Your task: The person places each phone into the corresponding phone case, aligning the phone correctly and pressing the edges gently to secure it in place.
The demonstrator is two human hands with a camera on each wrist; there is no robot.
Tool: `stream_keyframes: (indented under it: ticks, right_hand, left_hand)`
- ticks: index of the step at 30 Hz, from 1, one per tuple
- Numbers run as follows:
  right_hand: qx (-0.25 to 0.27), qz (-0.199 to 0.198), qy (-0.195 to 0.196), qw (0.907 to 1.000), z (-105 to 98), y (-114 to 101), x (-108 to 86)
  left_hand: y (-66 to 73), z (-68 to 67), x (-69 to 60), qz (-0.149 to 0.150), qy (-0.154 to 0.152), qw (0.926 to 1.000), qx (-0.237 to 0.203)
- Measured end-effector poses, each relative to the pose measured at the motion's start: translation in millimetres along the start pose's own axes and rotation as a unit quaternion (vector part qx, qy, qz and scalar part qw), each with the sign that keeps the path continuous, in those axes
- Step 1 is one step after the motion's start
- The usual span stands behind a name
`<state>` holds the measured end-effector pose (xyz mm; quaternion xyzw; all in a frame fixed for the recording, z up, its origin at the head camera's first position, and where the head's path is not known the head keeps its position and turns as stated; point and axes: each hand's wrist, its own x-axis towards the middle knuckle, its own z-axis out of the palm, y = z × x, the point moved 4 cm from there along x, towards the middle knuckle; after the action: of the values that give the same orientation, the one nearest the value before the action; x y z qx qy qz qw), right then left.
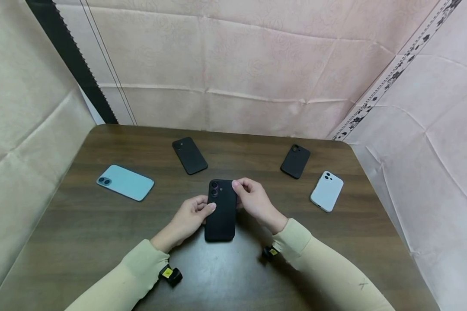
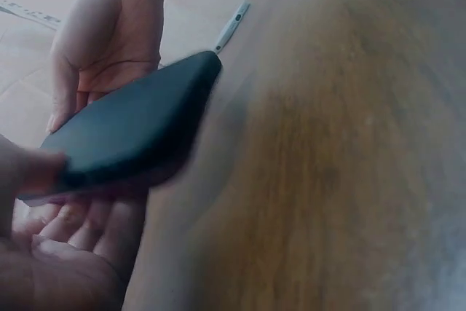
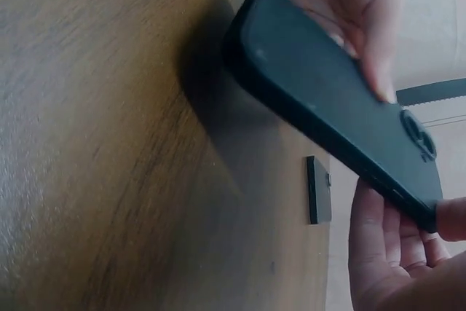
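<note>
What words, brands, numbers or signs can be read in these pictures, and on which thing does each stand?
"X": small dark mark on the right sleeve; perhaps not a letter.
Left wrist device, right wrist device: yellow patches, too small to read.
Central black phone: no text can be made out.
No words, brands or numbers are legible.

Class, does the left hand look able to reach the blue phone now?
Probably yes: bare table lies between left hand and blue phone, though that hand grips a black phone.
</note>
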<state>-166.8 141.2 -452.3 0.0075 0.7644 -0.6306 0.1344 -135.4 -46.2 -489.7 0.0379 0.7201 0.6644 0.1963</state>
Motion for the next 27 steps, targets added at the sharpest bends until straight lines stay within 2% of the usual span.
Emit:
stream_keyframes:
  ticks: [4,7,13,19,27]
  right_hand:
    - [0.0,0.001,0.011,0.9999,-2.1,-1.4,-1.2]
    - [-0.005,0.001,0.019,0.9998,-3.5,-3.4,-2.2]
    - [-0.017,0.0,0.013,0.9998,-2.8,-3.0,-4.4]
    - [-0.028,-0.009,-0.01,0.9995,2.0,-1.6,-6.6]
    - [-0.035,-0.011,-0.025,0.999,4.1,2.0,-6.0]
  left_hand:
    - [4.1,-0.2,0.2,-0.006,-0.009,0.9997,-0.023]
    - [8.2,-3.4,4.1,-0.013,-0.003,0.9992,-0.038]
    - [20.2,-11.6,9.2,0.007,0.01,0.9975,-0.07]
    - [21.2,-12.3,10.7,0.009,0.025,0.9985,-0.048]
    - [18.8,-11.9,9.0,0.008,0.062,0.998,-0.011]
